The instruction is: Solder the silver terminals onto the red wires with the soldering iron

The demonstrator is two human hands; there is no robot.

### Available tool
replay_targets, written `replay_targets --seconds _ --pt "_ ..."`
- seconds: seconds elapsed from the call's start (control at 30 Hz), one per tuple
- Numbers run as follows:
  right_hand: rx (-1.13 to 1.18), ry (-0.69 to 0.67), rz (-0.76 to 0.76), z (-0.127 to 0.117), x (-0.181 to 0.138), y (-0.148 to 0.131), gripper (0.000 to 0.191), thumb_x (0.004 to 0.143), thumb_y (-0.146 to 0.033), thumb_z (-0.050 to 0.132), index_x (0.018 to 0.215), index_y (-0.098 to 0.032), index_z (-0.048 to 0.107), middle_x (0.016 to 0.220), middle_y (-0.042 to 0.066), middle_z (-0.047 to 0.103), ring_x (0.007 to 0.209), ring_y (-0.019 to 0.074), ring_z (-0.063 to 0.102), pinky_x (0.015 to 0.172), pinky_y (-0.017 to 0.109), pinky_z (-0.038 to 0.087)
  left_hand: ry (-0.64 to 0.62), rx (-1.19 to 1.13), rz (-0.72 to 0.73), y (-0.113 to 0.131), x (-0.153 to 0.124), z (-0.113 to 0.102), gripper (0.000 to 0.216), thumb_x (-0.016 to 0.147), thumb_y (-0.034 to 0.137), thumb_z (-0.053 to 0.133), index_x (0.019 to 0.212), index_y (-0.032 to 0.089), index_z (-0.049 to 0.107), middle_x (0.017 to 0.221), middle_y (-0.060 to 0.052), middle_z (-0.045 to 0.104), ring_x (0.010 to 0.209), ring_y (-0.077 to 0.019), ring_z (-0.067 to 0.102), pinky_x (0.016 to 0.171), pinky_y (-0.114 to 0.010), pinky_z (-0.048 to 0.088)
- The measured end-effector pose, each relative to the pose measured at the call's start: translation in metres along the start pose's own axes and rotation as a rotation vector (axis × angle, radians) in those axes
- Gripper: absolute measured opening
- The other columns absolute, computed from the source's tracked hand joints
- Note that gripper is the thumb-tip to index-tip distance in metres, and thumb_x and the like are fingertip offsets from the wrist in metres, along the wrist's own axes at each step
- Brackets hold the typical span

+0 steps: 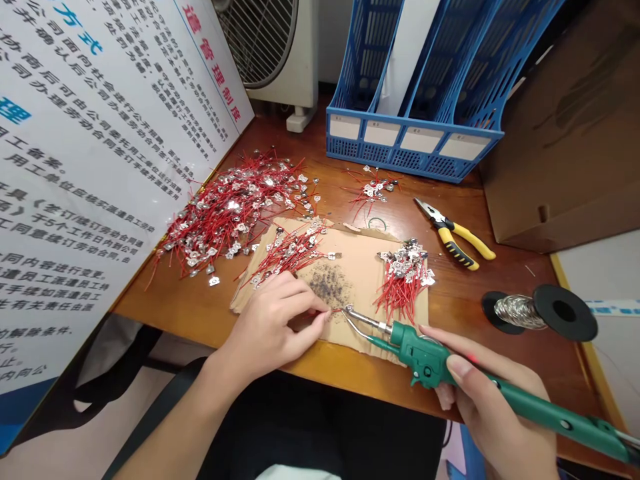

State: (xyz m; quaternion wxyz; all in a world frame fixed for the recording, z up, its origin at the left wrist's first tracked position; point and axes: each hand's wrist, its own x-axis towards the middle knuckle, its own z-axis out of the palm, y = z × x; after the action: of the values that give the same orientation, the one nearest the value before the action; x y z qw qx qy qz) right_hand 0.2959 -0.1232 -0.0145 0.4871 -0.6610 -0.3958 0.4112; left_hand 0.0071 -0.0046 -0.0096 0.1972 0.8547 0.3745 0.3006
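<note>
Fingers and thumb of the left hand (277,323) pinch a thin red wire (337,311) above a pad of cardboard (363,263), dark-specked in the middle, on a brown wooden table (295,357). Wired metal tabs form a big heap (235,203) at left and smaller bunches on the cardboard. Beyond stand a printed board (100,153), a fan unit (306,53) and a blue file rack (415,147); pliers (453,233) and a solder spool (565,313) lie at right. The fan unit's top and the tool's rear are cut off; the wire's near end is hidden in the fingertips, and whether the iron's tip touches the small tab (349,308) is unclear. The right hand (500,407) curls round a green soldering gun (425,357), forefinger extended along its body, lower fingers partly concealed.
</note>
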Motion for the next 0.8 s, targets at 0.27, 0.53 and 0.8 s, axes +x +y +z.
replay_targets --seconds 0.27,0.53,0.8 --pt "-0.076 0.029 -0.034 -0.0002 -0.0019 -0.0001 0.033 0.101 -0.046 0.078 0.116 -0.024 0.097 0.056 0.002 0.061 0.050 0.0190 0.062 0.045 0.027 0.045 0.002 0.021 0.018 0.0019 0.0017 -0.0012 0.017 0.106 0.016 0.073 0.093 0.022 0.081 0.083 -0.002 0.080 0.079 -0.0196 0.068 0.080 -0.036 0.054" --pt "-0.022 0.006 -0.036 0.0006 -0.0003 0.0011 0.031 0.101 -0.044 0.078 0.118 -0.025 0.096 0.063 0.003 0.067 0.053 0.0172 0.060 0.050 0.027 0.047 -0.007 0.022 0.028 0.0023 0.0018 -0.0012 0.019 0.105 0.016 0.072 0.089 0.022 0.079 0.080 -0.002 0.079 0.077 -0.0194 0.066 0.077 -0.036 0.052" --pt "0.216 0.016 -0.043 -0.0007 0.0012 0.0034 0.032 0.103 -0.041 0.077 0.119 -0.022 0.096 0.075 0.007 0.076 0.054 0.0179 0.060 0.051 0.029 0.047 0.018 0.012 0.027 0.0027 0.0018 -0.0011 0.019 0.104 0.016 0.073 0.087 0.022 0.077 0.080 -0.001 0.077 0.077 -0.0188 0.065 0.077 -0.035 0.051"
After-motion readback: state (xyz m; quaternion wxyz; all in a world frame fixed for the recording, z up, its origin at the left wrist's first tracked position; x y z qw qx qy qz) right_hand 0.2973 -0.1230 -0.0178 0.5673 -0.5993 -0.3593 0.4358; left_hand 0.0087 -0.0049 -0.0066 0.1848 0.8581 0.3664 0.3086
